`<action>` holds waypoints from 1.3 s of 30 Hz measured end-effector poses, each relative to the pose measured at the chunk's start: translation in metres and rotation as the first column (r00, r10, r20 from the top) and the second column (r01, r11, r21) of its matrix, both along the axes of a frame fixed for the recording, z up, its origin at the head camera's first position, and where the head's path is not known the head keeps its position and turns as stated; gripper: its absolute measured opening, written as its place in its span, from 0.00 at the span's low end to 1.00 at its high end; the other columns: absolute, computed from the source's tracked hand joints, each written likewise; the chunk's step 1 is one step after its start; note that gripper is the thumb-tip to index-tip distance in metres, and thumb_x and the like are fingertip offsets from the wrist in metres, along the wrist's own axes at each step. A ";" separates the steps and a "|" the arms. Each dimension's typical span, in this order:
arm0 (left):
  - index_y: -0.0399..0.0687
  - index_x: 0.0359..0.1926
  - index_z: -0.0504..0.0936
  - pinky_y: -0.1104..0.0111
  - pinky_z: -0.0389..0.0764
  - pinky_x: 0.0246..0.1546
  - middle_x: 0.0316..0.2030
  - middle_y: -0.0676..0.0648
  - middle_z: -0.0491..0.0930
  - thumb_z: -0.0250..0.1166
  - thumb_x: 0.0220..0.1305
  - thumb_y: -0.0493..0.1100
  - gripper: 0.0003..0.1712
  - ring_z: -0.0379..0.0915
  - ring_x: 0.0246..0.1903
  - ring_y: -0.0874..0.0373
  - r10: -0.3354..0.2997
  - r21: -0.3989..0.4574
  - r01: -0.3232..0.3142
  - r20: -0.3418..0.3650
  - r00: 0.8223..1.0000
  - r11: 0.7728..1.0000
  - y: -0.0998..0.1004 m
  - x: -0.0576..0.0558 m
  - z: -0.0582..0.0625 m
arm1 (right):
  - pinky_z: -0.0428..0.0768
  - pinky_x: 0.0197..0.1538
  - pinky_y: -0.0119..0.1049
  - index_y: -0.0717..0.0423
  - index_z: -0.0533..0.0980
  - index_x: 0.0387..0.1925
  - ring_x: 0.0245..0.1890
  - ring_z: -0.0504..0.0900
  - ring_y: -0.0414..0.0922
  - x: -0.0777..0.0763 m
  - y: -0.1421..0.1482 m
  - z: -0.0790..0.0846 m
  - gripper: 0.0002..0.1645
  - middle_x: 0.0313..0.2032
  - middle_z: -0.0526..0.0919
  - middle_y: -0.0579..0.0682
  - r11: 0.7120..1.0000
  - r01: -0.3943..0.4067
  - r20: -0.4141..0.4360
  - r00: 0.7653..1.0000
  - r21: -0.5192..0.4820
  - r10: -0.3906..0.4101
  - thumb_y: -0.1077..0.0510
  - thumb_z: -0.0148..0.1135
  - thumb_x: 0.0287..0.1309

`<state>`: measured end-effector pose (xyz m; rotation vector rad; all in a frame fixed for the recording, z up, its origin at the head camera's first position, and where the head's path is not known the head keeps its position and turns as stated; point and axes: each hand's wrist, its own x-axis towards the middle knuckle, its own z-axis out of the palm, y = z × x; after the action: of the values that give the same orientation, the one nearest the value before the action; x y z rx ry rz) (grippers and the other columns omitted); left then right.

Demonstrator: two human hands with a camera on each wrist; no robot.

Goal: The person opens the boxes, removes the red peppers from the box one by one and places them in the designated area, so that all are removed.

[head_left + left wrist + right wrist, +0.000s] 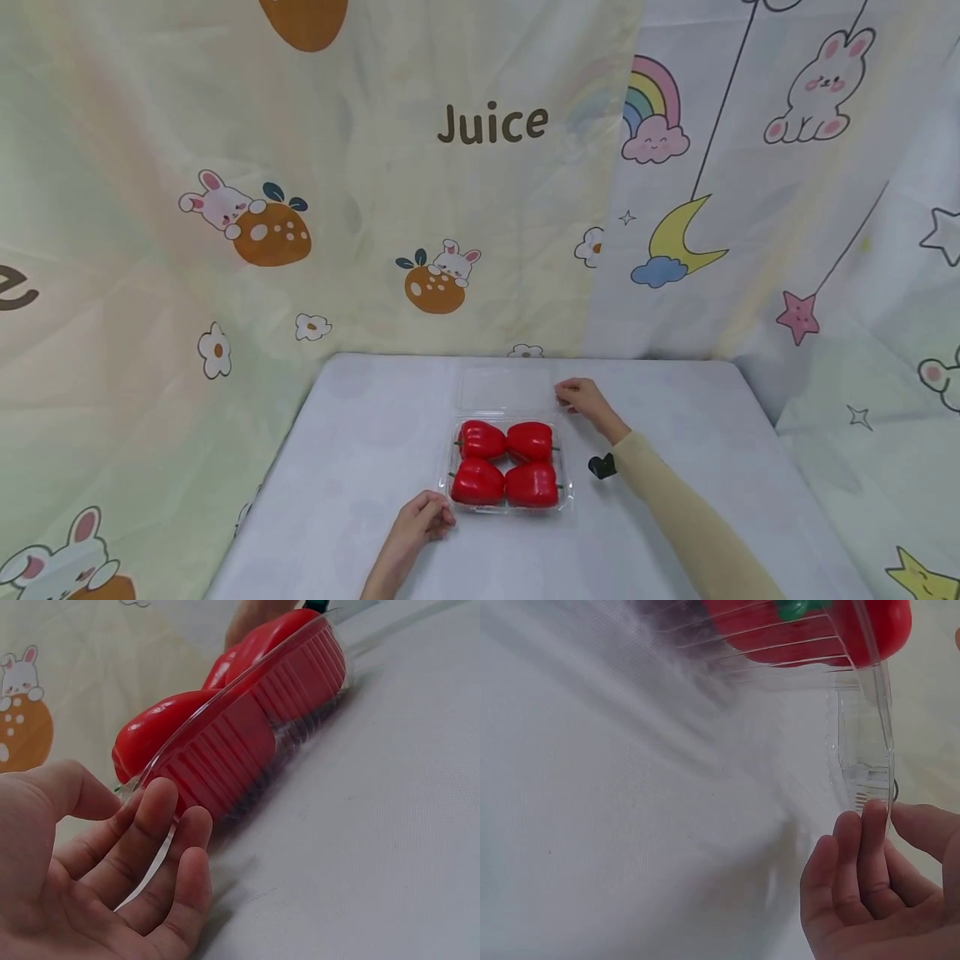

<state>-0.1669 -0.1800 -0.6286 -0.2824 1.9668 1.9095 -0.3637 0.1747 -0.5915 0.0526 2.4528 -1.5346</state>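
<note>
A clear plastic clamshell container stands with its lid folded back, away from me. Inside lie several glossy red bell peppers with green stems, in two rows. My left hand is at the near left corner, and the left wrist view has its thumb and forefinger pinching the rim. At the far right, my right hand pinches the lid's edge. In the right wrist view the thumb and fingers close on that thin clear edge from both sides.
A small black object lies right of the container, beside the right sleeve. Everything stands on a white-covered table. Printed cloth hangs behind the table and along both sides.
</note>
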 end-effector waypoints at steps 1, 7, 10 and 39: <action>0.43 0.44 0.78 0.67 0.81 0.40 0.34 0.51 0.84 0.55 0.74 0.46 0.12 0.80 0.37 0.60 -0.001 -0.002 0.001 -0.001 1.000 1.000 0.000 0.000 0.000 | 0.83 0.50 0.41 0.68 0.75 0.59 0.47 0.83 0.52 0.000 0.000 -0.001 0.23 0.48 0.83 0.63 1.000 0.002 0.004 1.000 0.001 -0.002 0.54 0.55 0.73; 0.41 0.45 0.78 0.67 0.81 0.40 0.35 0.50 0.84 0.54 0.74 0.46 0.12 0.80 0.37 0.59 -0.008 0.007 0.008 -0.018 1.000 1.000 -0.001 0.001 0.002 | 0.83 0.49 0.40 0.68 0.75 0.58 0.46 0.83 0.50 0.000 -0.001 -0.005 0.23 0.48 0.83 0.62 1.000 0.006 0.009 1.000 0.013 -0.007 0.54 0.55 0.73; 0.41 0.45 0.78 0.67 0.81 0.40 0.35 0.50 0.84 0.54 0.74 0.46 0.12 0.80 0.37 0.59 -0.008 0.006 0.008 -0.019 1.000 1.000 -0.002 0.001 0.003 | 0.83 0.49 0.40 0.69 0.75 0.58 0.45 0.83 0.50 0.001 -0.002 -0.006 0.22 0.48 0.84 0.62 1.000 0.006 0.011 1.000 0.008 -0.006 0.55 0.56 0.72; 0.41 0.45 0.77 0.67 0.81 0.40 0.35 0.51 0.84 0.55 0.76 0.48 0.14 0.80 0.37 0.59 -0.006 0.004 0.006 -0.017 1.000 1.000 -0.002 0.001 0.005 | 0.84 0.47 0.41 0.67 0.77 0.55 0.43 0.82 0.48 0.009 0.002 -0.002 0.22 0.45 0.85 0.60 0.995 -0.051 0.021 0.999 0.091 0.049 0.52 0.56 0.72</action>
<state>-0.1659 -0.1818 -0.6240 -0.2596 1.9720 1.9182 -0.3542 0.1764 -0.5936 0.0219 2.4888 -1.3947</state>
